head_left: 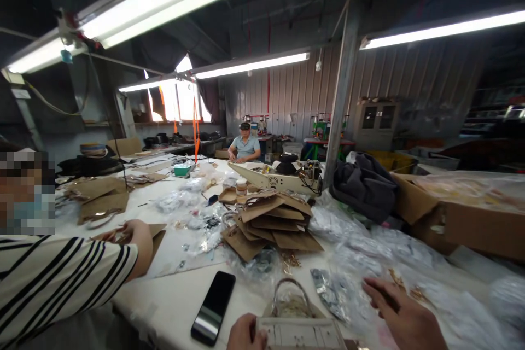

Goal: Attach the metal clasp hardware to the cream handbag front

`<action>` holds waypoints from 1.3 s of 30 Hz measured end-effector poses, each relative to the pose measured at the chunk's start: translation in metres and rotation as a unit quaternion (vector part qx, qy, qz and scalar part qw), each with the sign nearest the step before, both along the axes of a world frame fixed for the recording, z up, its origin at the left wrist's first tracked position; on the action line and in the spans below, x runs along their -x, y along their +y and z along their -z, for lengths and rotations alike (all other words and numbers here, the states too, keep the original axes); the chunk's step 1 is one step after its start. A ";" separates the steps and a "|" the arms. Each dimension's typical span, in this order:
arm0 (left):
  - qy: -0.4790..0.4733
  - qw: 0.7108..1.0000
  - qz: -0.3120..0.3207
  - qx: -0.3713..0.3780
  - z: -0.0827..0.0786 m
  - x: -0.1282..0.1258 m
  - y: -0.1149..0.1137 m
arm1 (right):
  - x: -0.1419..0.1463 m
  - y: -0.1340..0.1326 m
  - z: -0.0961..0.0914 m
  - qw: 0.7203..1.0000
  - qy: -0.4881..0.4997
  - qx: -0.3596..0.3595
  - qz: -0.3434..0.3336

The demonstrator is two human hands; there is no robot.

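Looking through the head view, I am pinching the left side of a small, pale, boxy bag with an arched handle in my left grip, thumb lying over its front. The bag is sitting at the bottom edge of the view, over the near part of the white tabletop. My right grip is hanging apart from it, fingers loosely spread and holding nothing that I can see, above crumpled clear plastic wrapping.

Judging how far along this is, I am seeing the handle in place and small dark marks across the front; whether those are holes or fittings, I cannot tell. Beyond the bag, a loose stack of flat brown paper-like pieces is lying untouched, and gold-coloured metal bits are lying loose near my right grip.

For room, a black glossy phone is crowding my left side, with barer white surface running past it toward a co-worker's striped sleeve. Plastic is cluttering my right side, up to an open brown cardboard box.
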State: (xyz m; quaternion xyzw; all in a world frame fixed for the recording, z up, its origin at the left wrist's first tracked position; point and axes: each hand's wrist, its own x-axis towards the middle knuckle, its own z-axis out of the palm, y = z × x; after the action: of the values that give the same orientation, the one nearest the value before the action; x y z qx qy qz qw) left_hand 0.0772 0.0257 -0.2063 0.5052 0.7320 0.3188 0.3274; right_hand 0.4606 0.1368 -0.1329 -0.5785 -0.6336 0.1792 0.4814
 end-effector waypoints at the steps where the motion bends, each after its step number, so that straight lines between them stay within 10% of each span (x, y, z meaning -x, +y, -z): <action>1: -0.009 1.000 0.002 -0.015 -0.007 -0.003 -0.004 | 0.017 -0.023 -0.006 0.999 -0.002 0.008 -0.042; 4: -0.001 0.999 0.015 -0.051 -0.028 -0.009 -0.014 | 0.076 -0.087 -0.021 0.958 -0.045 0.087 -0.268; 7: 0.028 0.997 0.043 -0.054 -0.036 -0.008 -0.014 | 0.114 -0.119 -0.022 0.934 -0.059 0.118 -0.332; 29: -0.055 0.992 0.067 -0.088 -0.033 -0.008 -0.011 | 0.105 -0.104 0.002 0.910 0.120 0.295 -0.264; 39: -0.048 0.994 0.047 -0.089 -0.037 -0.016 -0.015 | 0.123 -0.072 -0.031 0.933 -0.140 0.144 -0.298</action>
State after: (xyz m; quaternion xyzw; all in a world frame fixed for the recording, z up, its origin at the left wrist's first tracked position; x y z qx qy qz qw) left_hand 0.0929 0.0111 -0.1688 0.5500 0.6598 0.3910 0.3307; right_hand 0.3376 0.0653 -0.1022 -0.4453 -0.8054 0.3206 0.2240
